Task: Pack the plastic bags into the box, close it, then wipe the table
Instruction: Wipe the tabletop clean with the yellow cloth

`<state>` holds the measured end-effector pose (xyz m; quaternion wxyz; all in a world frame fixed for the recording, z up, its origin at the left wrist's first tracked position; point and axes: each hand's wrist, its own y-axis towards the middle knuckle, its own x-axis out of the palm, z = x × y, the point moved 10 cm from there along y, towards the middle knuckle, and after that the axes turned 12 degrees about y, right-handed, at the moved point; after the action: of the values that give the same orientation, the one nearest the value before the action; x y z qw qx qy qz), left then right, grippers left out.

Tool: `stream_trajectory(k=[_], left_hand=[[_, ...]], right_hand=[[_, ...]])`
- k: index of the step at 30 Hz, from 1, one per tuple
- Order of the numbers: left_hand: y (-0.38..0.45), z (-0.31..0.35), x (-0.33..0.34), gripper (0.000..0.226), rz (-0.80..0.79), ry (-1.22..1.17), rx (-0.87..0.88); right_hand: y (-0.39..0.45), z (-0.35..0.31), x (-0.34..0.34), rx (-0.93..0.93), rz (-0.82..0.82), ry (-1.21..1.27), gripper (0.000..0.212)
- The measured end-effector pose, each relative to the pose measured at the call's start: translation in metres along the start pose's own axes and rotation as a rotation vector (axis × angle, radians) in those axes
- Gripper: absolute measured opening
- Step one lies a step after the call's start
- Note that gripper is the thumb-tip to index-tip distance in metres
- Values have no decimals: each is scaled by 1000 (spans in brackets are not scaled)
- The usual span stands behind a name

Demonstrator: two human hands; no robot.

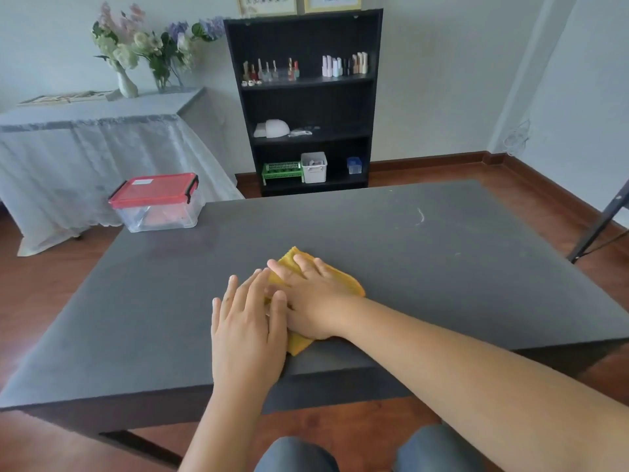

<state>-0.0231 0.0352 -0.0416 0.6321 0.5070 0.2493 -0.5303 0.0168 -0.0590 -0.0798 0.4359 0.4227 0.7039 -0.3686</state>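
Where matte grey table (pixel 442 267) lies, flat hands (pixel 306 298) on soft yellow cloth (pixel 347 281).

We press both flat hands, left (pixel 246 330) and right (pixel 311 298), on the yellow cloth (pixel 343 279) (box (pixel 156 202) closed) on the table (pixel 425 267).

Nothing here can I actually read. The white rectangular sticker (pixel 142 181) on the red snap-on lid of my clear plastic storage box (pixel 156 202), at ten o'clock on the table, is too blurred to show any lettering. The two yellow-framed posters (pixel 299 3) on the wall at twelve o'clock carry small marks, but they are too small and cut off at the top edge to make out.
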Motion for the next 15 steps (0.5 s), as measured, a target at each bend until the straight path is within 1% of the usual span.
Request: stream_trajectory(k=[2, 4, 5, 8, 11, 13, 15], left_hand=[[3, -6, -2, 58, 4, -60, -54], [8, -14, -1, 59, -25, -110, -100], [12, -19, -1, 58, -38, -97, -107], [29, -34, -7, 61, -45, 100, -65], [47, -57, -11, 63, -73, 296, -70], [51, -70, -9, 62, -89, 343, -97], [51, -77, -4, 63, -106, 335, -125]], right_hand=[[42, -18, -2, -70, -50, -36, 60], [80, -20, -7, -64, -57, -41, 58], [99, -18, -12, -43, -46, -22, 56], [149, -8, -22, 23, -8, 39, 52], [190, 4, -34, 80, 34, 66, 52], [210, 14, -41, 126, 57, 82, 52], [226, 25, -46, 166, 70, 94, 52]])
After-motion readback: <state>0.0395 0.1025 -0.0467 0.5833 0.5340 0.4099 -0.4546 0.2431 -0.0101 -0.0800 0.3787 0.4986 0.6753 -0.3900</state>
